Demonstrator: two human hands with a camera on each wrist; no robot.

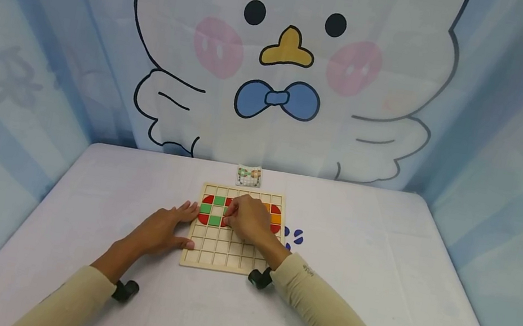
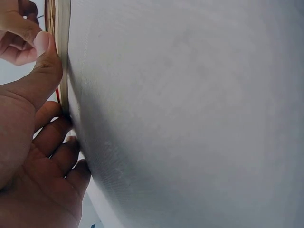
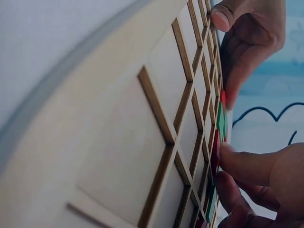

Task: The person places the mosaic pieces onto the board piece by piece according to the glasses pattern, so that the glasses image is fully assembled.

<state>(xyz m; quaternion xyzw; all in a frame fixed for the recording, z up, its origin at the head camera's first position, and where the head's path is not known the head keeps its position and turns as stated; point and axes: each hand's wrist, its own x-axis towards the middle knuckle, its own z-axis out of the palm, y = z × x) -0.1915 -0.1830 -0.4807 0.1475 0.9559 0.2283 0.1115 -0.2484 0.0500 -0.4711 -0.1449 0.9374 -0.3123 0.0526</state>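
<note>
Even, diffuse lighting throughout; no glare is seen.

The head view is rendered sharp and bright, with soft shadows cast under the arms. Both wrist views are dimmer, and the close-up skin and the wooden grid board [image 3: 142, 142] are blurred.

I see a square wooden grid board [image 1: 230, 249] lying flat on the tabletop, divided by thin raised ribs into small square cells. Its lower rows are bare pale wood. In the upper rows sit flat coloured tiles: green squares [image 1: 215, 220], red quarter-round pieces [image 1: 207, 199] at the corners of the pattern, and orange pieces [image 1: 276, 219] toward the right side. In my right wrist view the tiles [image 3: 221, 121] lie flush inside their cells.
</note>
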